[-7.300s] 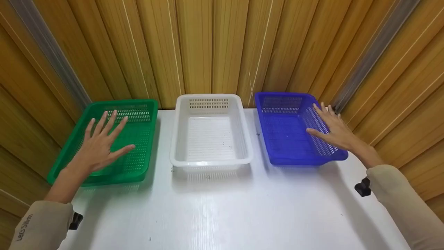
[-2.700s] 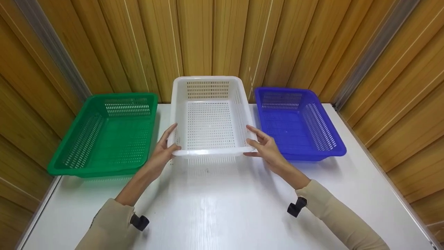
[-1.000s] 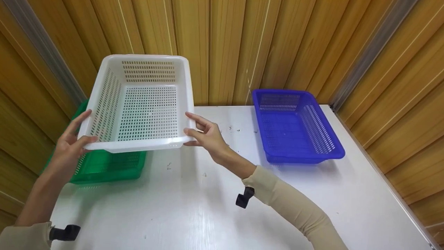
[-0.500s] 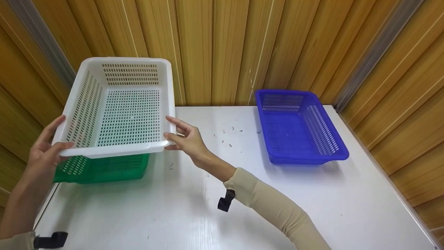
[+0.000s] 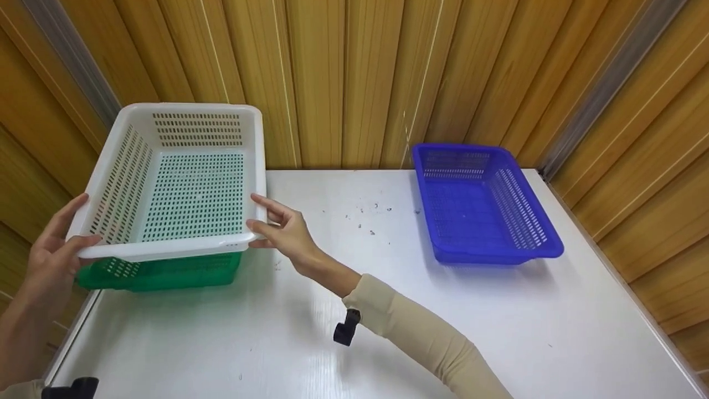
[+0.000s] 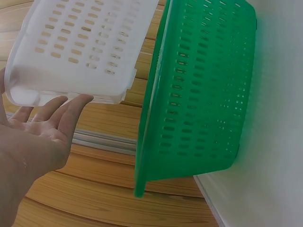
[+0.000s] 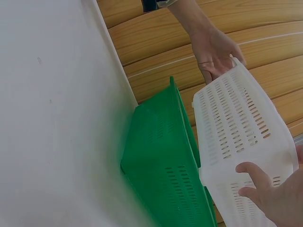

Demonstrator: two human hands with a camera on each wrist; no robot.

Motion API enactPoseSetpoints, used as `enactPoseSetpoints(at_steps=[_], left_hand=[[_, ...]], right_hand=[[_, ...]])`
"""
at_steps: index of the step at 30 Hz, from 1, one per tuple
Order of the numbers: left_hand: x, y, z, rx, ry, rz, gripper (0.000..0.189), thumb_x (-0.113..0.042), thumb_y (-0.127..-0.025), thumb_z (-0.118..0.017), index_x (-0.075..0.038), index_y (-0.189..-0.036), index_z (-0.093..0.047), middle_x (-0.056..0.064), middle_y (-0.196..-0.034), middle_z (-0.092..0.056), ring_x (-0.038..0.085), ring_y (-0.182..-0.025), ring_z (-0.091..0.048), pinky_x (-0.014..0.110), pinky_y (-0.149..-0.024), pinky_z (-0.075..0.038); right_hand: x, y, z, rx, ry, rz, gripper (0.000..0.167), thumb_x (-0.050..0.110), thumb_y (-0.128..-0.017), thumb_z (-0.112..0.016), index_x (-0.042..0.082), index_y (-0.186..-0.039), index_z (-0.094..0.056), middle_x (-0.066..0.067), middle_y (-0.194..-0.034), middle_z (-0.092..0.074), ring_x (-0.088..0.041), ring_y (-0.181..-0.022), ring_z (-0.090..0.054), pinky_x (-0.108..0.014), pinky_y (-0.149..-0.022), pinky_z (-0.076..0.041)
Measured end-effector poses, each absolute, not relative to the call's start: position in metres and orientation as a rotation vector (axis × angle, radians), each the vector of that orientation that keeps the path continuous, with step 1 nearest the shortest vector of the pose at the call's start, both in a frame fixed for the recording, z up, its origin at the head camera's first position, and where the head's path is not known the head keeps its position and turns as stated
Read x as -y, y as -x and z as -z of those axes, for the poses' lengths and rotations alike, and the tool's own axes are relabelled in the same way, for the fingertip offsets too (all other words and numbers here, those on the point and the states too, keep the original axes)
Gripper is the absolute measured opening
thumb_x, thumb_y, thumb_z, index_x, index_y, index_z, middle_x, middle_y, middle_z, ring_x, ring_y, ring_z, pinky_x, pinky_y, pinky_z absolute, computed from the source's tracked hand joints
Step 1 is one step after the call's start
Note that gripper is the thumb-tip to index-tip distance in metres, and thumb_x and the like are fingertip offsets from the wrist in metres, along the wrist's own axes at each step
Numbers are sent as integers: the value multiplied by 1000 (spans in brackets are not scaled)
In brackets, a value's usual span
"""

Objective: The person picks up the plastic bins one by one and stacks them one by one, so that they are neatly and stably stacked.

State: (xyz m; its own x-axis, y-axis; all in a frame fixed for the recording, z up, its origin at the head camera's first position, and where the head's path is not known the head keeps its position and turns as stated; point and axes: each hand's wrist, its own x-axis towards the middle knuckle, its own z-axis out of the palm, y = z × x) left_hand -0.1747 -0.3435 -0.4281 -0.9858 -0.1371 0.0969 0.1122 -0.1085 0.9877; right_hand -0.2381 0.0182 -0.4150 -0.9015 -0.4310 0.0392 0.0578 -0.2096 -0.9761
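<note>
Both my hands hold up a white perforated plastic basket [image 5: 256,160] over a green basket [image 5: 185,272] at the left of the table. My left hand [image 5: 50,260] grips its near left corner, thumb on top of the rim and fingers beneath. At the near right corner, my right hand [image 5: 288,233] pinches the rim between thumb and fingers. The left wrist view shows the white basket [image 6: 80,52] above the upper edge of the green basket [image 6: 199,94], with wall visible between them. Most of the green basket's inside is hidden in the head view.
A blue basket [image 5: 471,216] stands on the right of the white table [image 5: 421,321]. Small dark specks [image 5: 372,233] lie on the tabletop between the baskets. Wood-patterned panel walls [image 5: 365,83] rise behind and at both sides.
Earlier, my spread hands were over the green and blue baskets. They then gripped the white basket in the middle, lifted it and carried it left. Lately it has sunk slightly toward the green basket.
</note>
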Motion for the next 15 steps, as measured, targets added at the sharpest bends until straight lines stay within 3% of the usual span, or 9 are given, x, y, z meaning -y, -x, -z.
enactPoseSetpoints(at_steps=[4,9,15], left_hand=[[346,178,433,1969,-24,2180,69,-4,-102,-57,-35,-159,-35,-9,-161,-30,9,-112,-51,21,-74,-61],[355,187,444,1948,-35,2133,69,-4,-101,-58,-33,-159,-36,-9,-165,-27,12,-117,-46,18,-74,-60],[357,189,453,1892,56,2151,66,-1,-102,-54,-27,-159,-37,-9,-159,-35,11,-115,-51,18,-77,-60]], right_hand=[[-19,239,416,-1733,470,2177,57,4,-97,-66,11,-152,-50,-13,-136,-67,-38,-121,-67,-42,-85,-62],[-19,241,417,-1714,503,2184,56,5,-97,-66,13,-151,-51,-11,-135,-68,-23,-114,-72,-42,-87,-61],[-22,241,420,-1695,516,2172,56,8,-98,-67,14,-151,-51,-9,-138,-67,-26,-120,-70,-42,-89,-61]])
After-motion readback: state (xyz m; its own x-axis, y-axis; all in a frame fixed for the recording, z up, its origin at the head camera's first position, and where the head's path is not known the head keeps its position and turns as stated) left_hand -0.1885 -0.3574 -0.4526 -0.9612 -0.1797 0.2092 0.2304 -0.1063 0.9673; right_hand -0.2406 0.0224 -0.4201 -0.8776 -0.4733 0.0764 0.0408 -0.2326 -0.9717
